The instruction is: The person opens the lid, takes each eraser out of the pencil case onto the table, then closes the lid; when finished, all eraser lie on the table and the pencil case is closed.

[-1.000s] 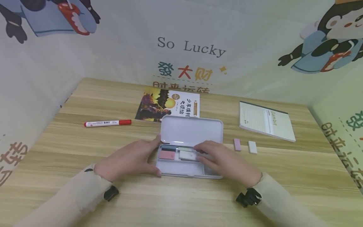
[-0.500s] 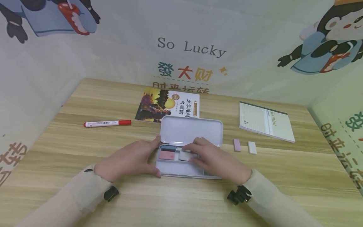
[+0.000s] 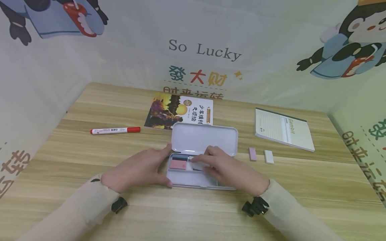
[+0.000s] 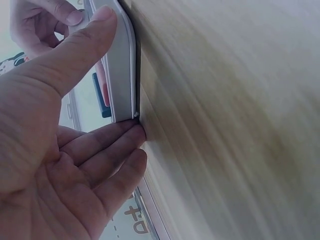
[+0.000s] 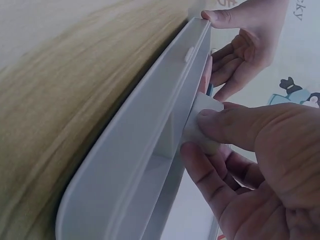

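A white pencil case [image 3: 190, 179] lies with its lid raised on the wooden table. My left hand [image 3: 137, 169] holds its left end, thumb at the front wall and fingers at the back corner. Inside, my right hand [image 3: 229, 167] pinches a white eraser [image 5: 204, 101] between thumb and fingers; the eraser looks tilted in the right wrist view. To its left in the case sit a pink eraser [image 3: 178, 164] and a dark blue block [image 3: 180, 157]. Something pale behind the white eraser is mostly covered by my right fingers.
A pink-purple eraser [image 3: 252, 154] and another white eraser [image 3: 269, 156] lie right of the case. Farther back are a notebook [image 3: 283, 129] and a picture-covered book [image 3: 178, 112], partly behind the lid. A red-capped marker [image 3: 115, 130] lies to the left.
My right hand has moved left within the case, and its fingers have closed over the white eraser, which now shows less. The left hand stays put.
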Motion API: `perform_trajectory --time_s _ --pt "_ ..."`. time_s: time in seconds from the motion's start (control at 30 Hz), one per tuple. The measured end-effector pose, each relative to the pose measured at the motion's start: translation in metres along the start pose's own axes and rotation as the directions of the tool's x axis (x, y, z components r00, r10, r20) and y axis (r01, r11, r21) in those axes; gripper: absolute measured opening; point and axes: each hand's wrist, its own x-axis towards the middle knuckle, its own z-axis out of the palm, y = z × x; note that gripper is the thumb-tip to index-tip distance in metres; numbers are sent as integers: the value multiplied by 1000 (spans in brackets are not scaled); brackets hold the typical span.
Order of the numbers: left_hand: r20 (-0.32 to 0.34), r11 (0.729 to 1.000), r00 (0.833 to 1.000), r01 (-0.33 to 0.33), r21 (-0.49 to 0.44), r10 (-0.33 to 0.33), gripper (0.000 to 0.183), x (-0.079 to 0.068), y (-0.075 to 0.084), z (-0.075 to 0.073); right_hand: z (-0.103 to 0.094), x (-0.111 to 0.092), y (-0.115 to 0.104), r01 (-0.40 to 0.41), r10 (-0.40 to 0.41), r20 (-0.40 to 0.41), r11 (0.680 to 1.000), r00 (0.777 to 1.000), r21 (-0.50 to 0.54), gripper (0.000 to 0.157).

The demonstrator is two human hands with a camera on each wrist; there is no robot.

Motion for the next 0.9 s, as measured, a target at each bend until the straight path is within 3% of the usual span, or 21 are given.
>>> perform_trajectory --time_s 0.2,0.43,0.67,0.9 --pt "7 1000 1000 15 -7 -15 120 1 0 0 -3 0 -1 -56 56 -3 998 998 34 35" --pt "7 1000 1000 15 0 -15 122 1 0 0 -3 -11 8 -149 163 -70 974 984 168 33" --pt "11 1000 1000 16 3 -17 120 1 0 1 -5 -36 21 -180 232 -178 947 956 265 30" --pt "-3 1000 1000 14 19 -14 121 0 1 0 -13 -64 33 -218 296 -262 933 919 287 31"
